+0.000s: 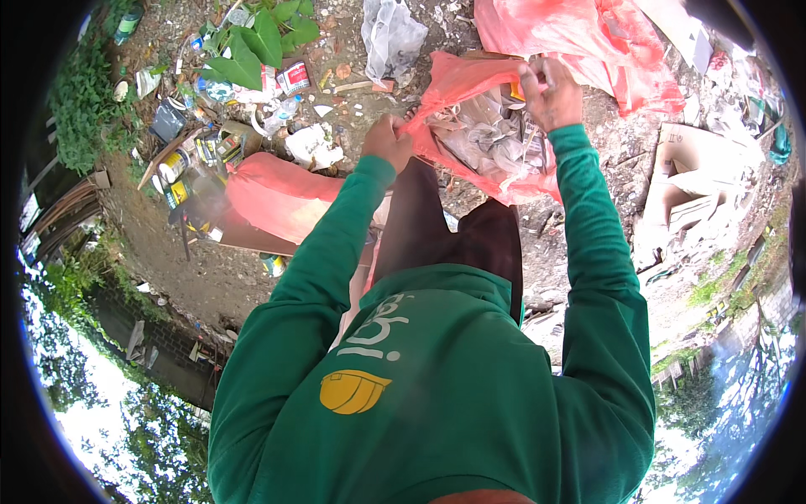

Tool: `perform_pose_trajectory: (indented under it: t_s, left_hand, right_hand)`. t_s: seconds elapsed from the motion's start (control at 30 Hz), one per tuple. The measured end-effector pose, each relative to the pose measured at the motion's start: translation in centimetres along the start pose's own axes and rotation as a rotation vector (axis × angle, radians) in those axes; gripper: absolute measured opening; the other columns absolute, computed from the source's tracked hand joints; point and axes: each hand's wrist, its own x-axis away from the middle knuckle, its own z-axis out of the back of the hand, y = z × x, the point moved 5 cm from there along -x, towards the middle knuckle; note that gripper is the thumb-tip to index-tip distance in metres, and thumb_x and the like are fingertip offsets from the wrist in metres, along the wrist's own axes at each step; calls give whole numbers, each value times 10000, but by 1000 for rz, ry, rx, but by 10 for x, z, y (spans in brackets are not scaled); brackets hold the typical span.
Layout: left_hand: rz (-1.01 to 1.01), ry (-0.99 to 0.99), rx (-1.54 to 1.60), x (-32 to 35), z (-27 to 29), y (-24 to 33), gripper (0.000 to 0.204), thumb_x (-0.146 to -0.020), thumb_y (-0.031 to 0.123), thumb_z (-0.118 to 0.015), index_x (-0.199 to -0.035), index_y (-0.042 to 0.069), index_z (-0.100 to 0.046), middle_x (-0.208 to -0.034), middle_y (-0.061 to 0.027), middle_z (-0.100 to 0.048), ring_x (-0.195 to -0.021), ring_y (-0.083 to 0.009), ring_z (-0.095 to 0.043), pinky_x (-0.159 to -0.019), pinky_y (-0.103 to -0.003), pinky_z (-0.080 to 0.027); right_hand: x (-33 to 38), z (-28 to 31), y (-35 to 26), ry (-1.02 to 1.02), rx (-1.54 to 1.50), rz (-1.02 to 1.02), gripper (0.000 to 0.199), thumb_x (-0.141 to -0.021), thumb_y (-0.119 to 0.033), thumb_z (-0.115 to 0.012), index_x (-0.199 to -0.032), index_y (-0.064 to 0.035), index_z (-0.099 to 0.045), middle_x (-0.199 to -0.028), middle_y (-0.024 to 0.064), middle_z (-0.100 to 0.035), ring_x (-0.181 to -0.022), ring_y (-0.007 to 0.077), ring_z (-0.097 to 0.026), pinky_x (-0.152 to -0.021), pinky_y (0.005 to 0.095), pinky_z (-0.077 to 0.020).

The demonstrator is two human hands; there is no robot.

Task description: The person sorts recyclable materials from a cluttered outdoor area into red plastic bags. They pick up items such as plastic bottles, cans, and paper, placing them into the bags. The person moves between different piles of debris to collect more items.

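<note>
A thin red plastic bag (453,77) stands with its mouth spread between my two hands, in front of my legs. Inside lies a heap of crumpled clear and whitish plastic film (491,134). My left hand (389,141) grips the bag's left rim, its fingers closed on the plastic. At the far right of the rim, my right hand (552,94) pinches the bag's edge between thumb and fingers. Some yellow-orange scrap shows just beside the right fingers. The bag's lower part is hidden by my legs and its own folds.
Another red bag (579,38) lies beyond my right hand, and a long filled red bag (281,200) rests at the left. Clear plastic sheeting (391,38) lies ahead. Flattened cardboard (693,181) is on the right. Cans, bottles and scraps litter the dirt at left, near a leafy plant (256,46).
</note>
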Motion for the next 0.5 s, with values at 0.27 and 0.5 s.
perform_pose_trajectory:
  t_s: [0.27,0.5]
  left_hand:
    - [471,-220,165,36,-50,-42,331,-800,317,-659,-983,48,-594,-843,-68,-607,-766,-201,-604,-636,-384,-548]
    - [317,-135,204,52,-146,-45,504,-948,382,-379,-964,-30,-667,-1011,-252,-664,-1017,-378,-634,-892,-440,-481]
  right_hand:
    - [218,-60,-40,-573,256,-92,383,-832,-262,-631,-1148,-49,-587,-1135,177,-599,-1060,342,-584,-985,438,-442]
    - [274,-82,-38,-714,213,-456,246,-863,-245,-595,-1050,-113,-688,-1076,192,-614,-1052,374,-588,-909,480,-484]
